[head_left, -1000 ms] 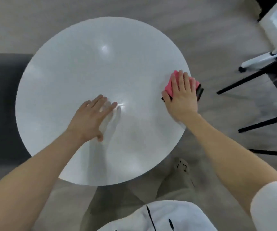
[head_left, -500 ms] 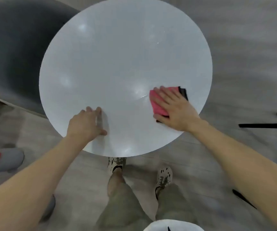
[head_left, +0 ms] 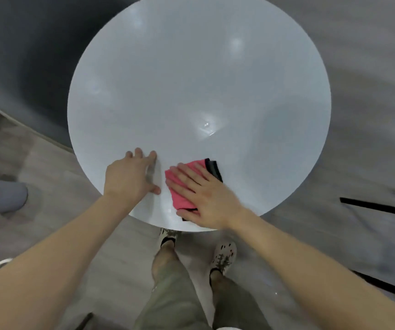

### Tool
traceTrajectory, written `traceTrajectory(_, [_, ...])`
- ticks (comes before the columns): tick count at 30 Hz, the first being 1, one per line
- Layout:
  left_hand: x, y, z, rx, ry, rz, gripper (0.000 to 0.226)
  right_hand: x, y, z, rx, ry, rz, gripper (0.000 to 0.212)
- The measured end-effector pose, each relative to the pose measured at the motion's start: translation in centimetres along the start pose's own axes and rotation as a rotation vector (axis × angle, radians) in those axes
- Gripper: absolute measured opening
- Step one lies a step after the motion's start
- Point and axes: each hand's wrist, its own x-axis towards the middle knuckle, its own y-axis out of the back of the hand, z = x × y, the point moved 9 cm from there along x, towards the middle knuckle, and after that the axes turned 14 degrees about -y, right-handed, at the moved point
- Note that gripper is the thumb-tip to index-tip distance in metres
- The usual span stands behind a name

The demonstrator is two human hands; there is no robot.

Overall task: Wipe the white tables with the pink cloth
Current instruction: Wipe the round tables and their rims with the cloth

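A round white table fills the upper middle of the head view. The pink cloth, with a black edge, lies flat on the table's near side. My right hand presses flat on top of the cloth, fingers spread and pointing up-left. My left hand rests palm down on the bare tabletop just left of the cloth, at the near-left rim, holding nothing.
A dark grey rounded chair stands against the table's left side. Another person's grey shoe is on the floor at left. Black stand legs lie on the floor at right. My own feet are under the near rim.
My right hand has slid the pink cloth from the table's right edge leftward and nearer, close to my left hand. The left hand pulled back to the near rim. The view shifted.
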Motion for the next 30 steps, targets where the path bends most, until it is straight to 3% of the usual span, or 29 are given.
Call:
traceTrajectory(2, [0.0, -0.1, -0.1, -0.004, -0.001, -0.006, 0.097, 1.5, 1.3, 5.6, -0.060, 0.097, -0.038, 0.077])
traceTrajectory(3, [0.1, -0.1, -0.2, -0.005, -0.002, -0.005, 0.097, 3.2, 2.7, 9.6, -0.086, 0.028, -0.014, 0.079])
traceTrajectory(6, [0.6, -0.3, -0.3, 0.024, -0.017, -0.009, 0.097, 7.9, 6.6, 20.8, -0.116, -0.409, 0.052, 0.085])
traceTrajectory(8, [0.9, -0.6, -0.5, 0.046, -0.030, -0.013, 0.097, 9.5, 6.9, 22.7, -0.100, -0.656, 0.065, 0.083])
traceTrajectory(11, [1.0, -1.3, -0.5, 0.019, -0.051, -0.016, 0.095, 9.3, 4.9, 17.5, -0.079, -0.720, 0.086, 0.083])
traceTrajectory(15, [1.5, -1.4, -0.3, 0.015, -0.070, -0.038, 0.094, 5.3, 0.8, 7.9, -0.097, -0.415, -0.093, 0.083])
traceTrajectory(17, [1.6, -1.5, -0.2, 0.003, -0.076, -0.057, 0.092, 3.9, 0.9, 6.9, -0.102, -0.381, -0.169, 0.084])
traceTrajectory(20, [1.9, -1.4, -0.1, 0.015, -0.107, -0.069, 0.087, 3.0, 4.1, 8.1, -0.096, -0.493, -0.089, 0.080])
traceTrajectory(23, [2.2, -0.6, 0.1, 0.017, -0.146, -0.073, 0.066, 2.0, 6.1, 8.6, -0.102, -0.556, 0.028, 0.049])
traceTrajectory(26, [2.5, 0.9, 0.1, -0.056, -0.139, -0.018, 0.026, 2.5, 5.4, 8.2, -0.067, -0.613, -0.118, 0.042])
traceTrajectory(30, [3.0, -0.2, 0.5, -0.470, -0.064, 0.025, 0.026, 4.0, 5.1, 8.4, -0.078, -0.684, -0.229, 0.027])
